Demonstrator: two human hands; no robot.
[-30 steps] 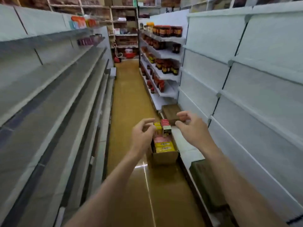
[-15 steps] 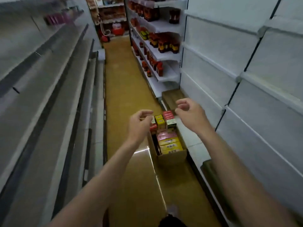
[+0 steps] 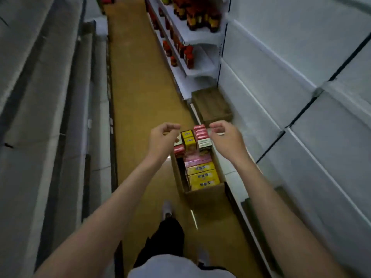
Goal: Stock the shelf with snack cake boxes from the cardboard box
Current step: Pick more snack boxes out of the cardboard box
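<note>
An open cardboard box (image 3: 204,194) stands on the aisle floor against the right shelving. It is packed with snack cake boxes: yellow ones (image 3: 202,175) in front, pink ones (image 3: 197,158) behind, then small yellow (image 3: 188,139) and red (image 3: 200,131) ones at the far end. My left hand (image 3: 162,140) hovers above the box's far left corner, fingers loosely curled, holding nothing. Over the far right corner my right hand (image 3: 225,139) hangs the same way, empty. The white shelf (image 3: 267,109) on the right is bare.
A wooden crate (image 3: 212,107) sits on the bottom shelf just beyond the box. Further along, shelves hold dark red jars (image 3: 200,17). Grey bare shelving (image 3: 50,97) lines the left side. My legs and a white shoe (image 3: 167,209) are on the yellow floor (image 3: 140,97) below.
The camera has tilted down and come closer to the cardboard box. Both hands have stayed stretched out above it, empty, with fingers loosely curled.
</note>
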